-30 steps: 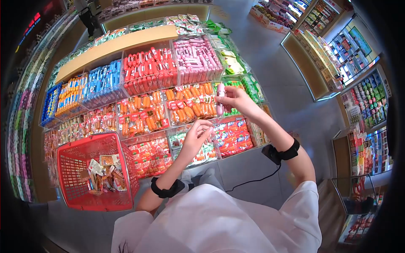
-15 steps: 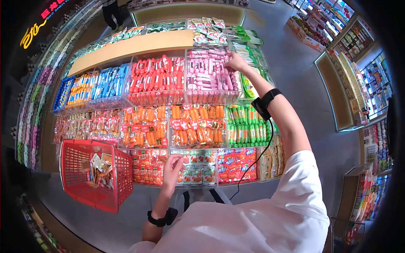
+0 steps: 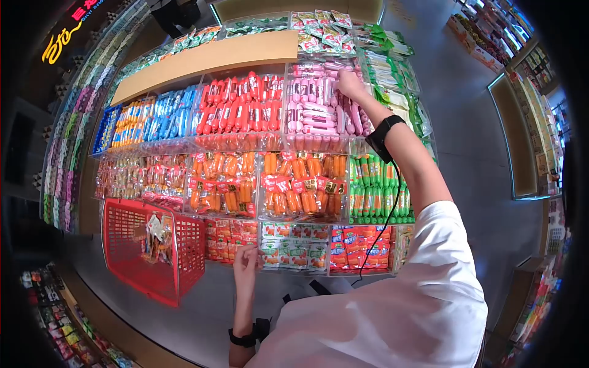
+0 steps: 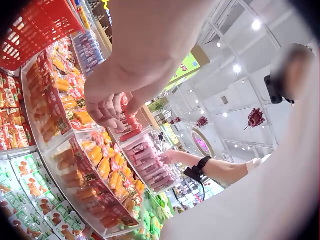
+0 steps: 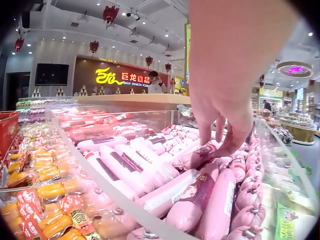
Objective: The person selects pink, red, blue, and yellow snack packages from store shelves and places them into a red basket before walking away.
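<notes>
My right hand [image 3: 351, 84] reaches into the bin of pink-wrapped sausages [image 3: 310, 113] at the back right of the display. In the right wrist view its fingers point down and pinch one pink sausage [image 5: 192, 159] lying on top of the pile. Other pink sausages [image 5: 125, 170] lie around it. My left hand [image 3: 246, 259] hangs over the front of the display, near the white and green packets [image 3: 294, 246]. Its fingers are loosely bent with nothing between them, as the left wrist view also shows.
A red shopping basket [image 3: 190, 248] with several packets inside stands at the left front. Clear bin walls [image 5: 115, 200] surround the pink sausages. Bins of red sausages [image 3: 239, 104], orange sausages [image 3: 300, 199] and green packs [image 3: 371, 199] adjoin. A tan board [image 3: 208, 61] runs behind.
A second ago my right hand held up a pink sausage near my left hand; it then moved forward into the pink sausage bin. My left hand drew back and left, with the view shifting too.
</notes>
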`<state>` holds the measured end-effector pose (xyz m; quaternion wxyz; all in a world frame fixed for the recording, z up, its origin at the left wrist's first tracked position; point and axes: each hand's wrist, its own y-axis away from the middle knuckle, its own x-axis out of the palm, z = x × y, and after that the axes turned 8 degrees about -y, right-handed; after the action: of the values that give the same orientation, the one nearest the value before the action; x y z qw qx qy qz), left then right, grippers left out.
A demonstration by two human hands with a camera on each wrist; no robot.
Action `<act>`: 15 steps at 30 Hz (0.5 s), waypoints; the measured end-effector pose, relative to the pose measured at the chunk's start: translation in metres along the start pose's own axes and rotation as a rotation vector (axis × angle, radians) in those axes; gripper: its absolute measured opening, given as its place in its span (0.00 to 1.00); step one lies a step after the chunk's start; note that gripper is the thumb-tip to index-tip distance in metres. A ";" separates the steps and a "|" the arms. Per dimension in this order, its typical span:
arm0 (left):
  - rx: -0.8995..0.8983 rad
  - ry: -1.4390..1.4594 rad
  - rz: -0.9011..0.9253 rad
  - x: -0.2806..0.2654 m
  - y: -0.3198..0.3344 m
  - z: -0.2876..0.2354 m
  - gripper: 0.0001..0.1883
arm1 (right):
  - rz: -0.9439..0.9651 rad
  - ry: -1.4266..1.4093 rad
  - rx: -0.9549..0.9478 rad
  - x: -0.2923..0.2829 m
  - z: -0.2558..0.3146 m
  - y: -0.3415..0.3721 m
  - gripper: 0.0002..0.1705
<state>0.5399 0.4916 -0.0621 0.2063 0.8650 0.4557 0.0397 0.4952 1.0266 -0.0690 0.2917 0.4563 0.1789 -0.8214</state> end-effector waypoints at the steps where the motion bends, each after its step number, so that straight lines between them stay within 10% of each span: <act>1: -0.005 0.009 0.008 0.002 -0.002 0.003 0.07 | -0.018 -0.035 -0.072 0.002 -0.003 -0.004 0.19; 15: -0.035 -0.010 0.050 0.007 -0.011 0.031 0.08 | -0.019 -0.165 -0.199 0.033 -0.018 -0.029 0.20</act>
<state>0.5431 0.4927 -0.0953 0.2226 0.8725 0.4323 0.0484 0.4743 1.0487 -0.1062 0.3416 0.3541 0.2393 -0.8371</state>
